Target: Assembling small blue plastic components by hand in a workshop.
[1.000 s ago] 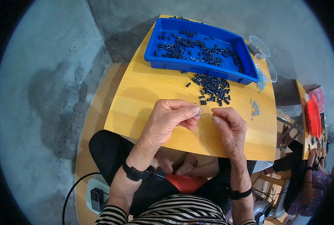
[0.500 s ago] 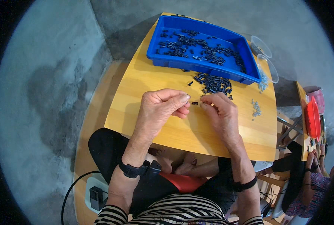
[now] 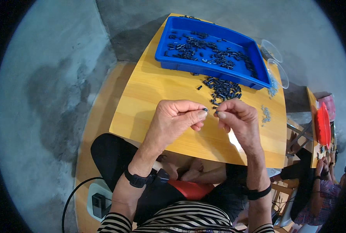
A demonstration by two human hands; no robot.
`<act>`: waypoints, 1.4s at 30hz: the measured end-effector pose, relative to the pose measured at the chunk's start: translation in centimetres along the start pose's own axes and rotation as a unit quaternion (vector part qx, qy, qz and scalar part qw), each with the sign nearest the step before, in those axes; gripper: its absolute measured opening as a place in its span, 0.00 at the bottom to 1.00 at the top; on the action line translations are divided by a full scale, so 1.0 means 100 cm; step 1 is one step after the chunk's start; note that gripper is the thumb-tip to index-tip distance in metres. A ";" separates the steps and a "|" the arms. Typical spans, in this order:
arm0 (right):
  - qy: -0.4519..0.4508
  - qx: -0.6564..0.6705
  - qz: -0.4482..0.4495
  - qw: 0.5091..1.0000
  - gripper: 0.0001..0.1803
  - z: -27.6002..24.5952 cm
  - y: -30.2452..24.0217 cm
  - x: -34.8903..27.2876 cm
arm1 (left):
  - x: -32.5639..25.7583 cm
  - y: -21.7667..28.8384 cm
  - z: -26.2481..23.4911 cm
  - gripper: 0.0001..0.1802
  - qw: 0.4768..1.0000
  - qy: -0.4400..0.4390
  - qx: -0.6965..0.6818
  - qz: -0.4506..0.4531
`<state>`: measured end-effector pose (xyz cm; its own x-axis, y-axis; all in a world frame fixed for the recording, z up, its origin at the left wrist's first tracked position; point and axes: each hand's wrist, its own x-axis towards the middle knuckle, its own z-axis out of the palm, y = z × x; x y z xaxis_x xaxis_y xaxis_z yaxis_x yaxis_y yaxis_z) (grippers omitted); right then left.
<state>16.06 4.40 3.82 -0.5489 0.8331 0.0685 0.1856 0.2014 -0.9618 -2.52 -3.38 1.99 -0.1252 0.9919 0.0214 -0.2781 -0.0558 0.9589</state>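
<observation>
Above the wooden table (image 3: 142, 105), my left hand (image 3: 180, 118) pinches a small black cylindrical piece (image 3: 205, 109) between thumb and forefinger, with one end showing. Just to its right, my right hand (image 3: 239, 118) has thumb and forefinger pressed together. A tiny dark speck shows at those fingertips, too small to name. The two pinches face each other a short gap apart. Behind my hands lies a heap of small black cylindrical pieces (image 3: 224, 88), close to the near wall of a blue tray (image 3: 204, 69). More such black pieces are scattered over the tray's bottom.
Small clear bits (image 3: 266, 114) lie on the table's right side, with more by a tipped clear tub (image 3: 283, 75). Another clear tub (image 3: 272, 50) stands beyond it. At far right, a person (image 3: 320, 194) works at another table near a red basket (image 3: 323, 126).
Both hands have shifted right and slightly nearer to me. The black piece that lay on the table between them is gone from there, and a black piece now shows in my left fingertips.
</observation>
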 end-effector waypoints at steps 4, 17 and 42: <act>-0.025 0.125 0.034 0.991 0.04 -0.015 -0.019 -0.011 | -0.005 0.004 0.014 0.09 0.999 -0.032 0.017 -0.005; -0.030 0.013 -0.049 0.998 0.06 -0.019 -0.033 -0.024 | -0.014 0.007 0.029 0.08 0.996 -0.076 0.044 0.025; -0.025 -0.300 -0.225 0.927 0.05 -0.010 -0.064 -0.026 | -0.015 0.009 0.033 0.06 0.993 -0.060 0.100 0.035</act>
<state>17.09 1.45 10.06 -0.7147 0.5730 0.4011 0.3400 0.7858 -0.5167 0.55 -4.51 3.78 -0.0210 0.9934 0.1124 -0.0761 -0.1137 0.9906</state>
